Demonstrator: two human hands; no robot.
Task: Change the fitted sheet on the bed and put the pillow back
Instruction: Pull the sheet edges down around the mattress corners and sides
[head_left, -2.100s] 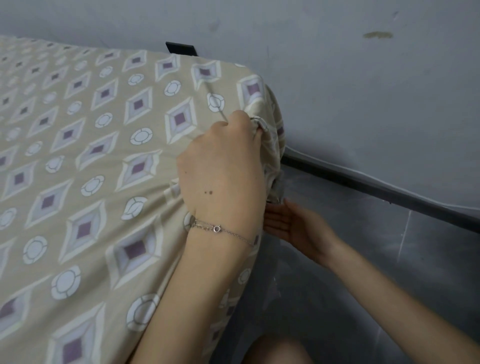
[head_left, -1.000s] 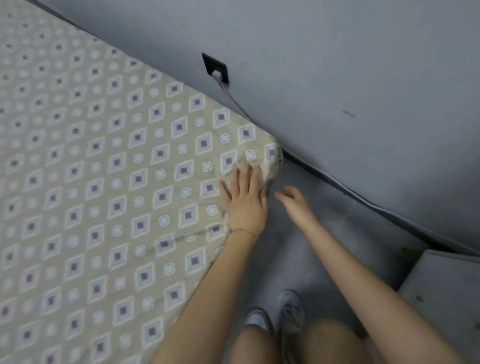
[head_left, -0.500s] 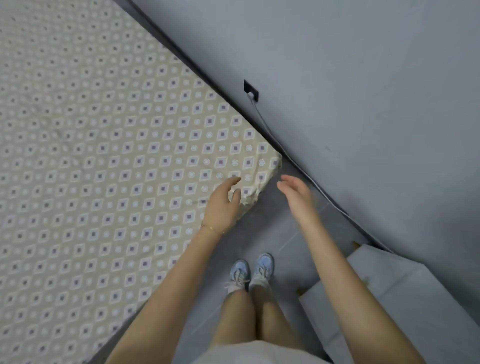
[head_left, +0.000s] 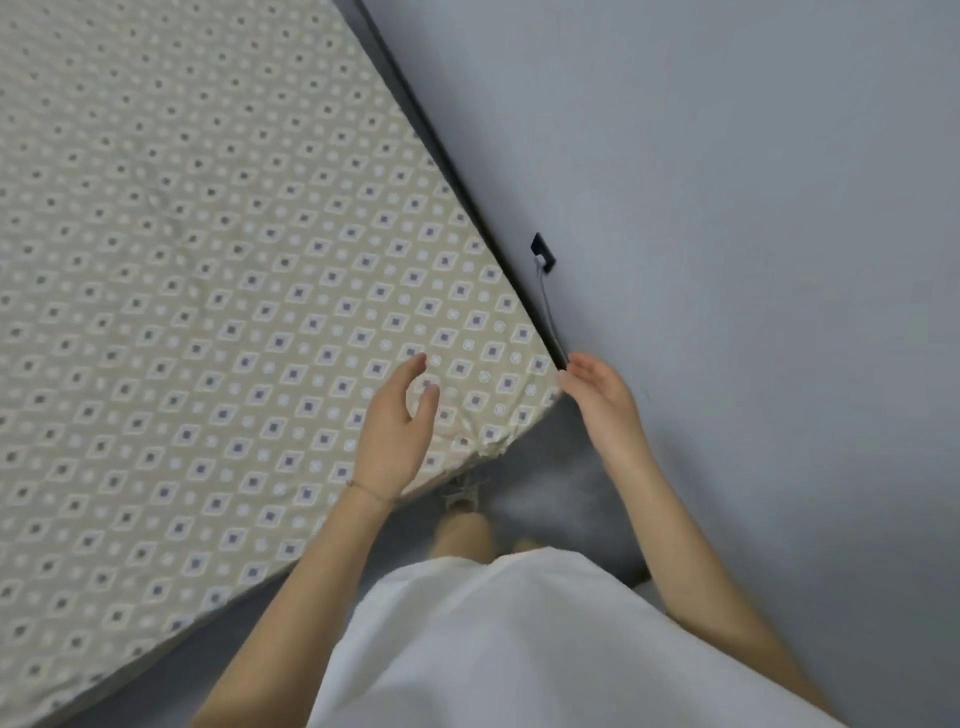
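Both hands just let go of the fitted sheet (head_left: 208, 260) corner. Left hand (head_left: 392, 436) and right hand (head_left: 602, 397) hover, fingers relaxed, empty. Corner tucked; pillow likely next.

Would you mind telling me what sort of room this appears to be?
Most likely a bedroom: a bed dressed in a patterned fitted sheet stands against a plain grey wall, which carries a socket with a cable plugged in.

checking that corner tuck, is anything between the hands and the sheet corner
Nothing visible does. The left hand is open above the sheet near its corner; the right hand is open beside that corner. The wall cable hangs beyond them.
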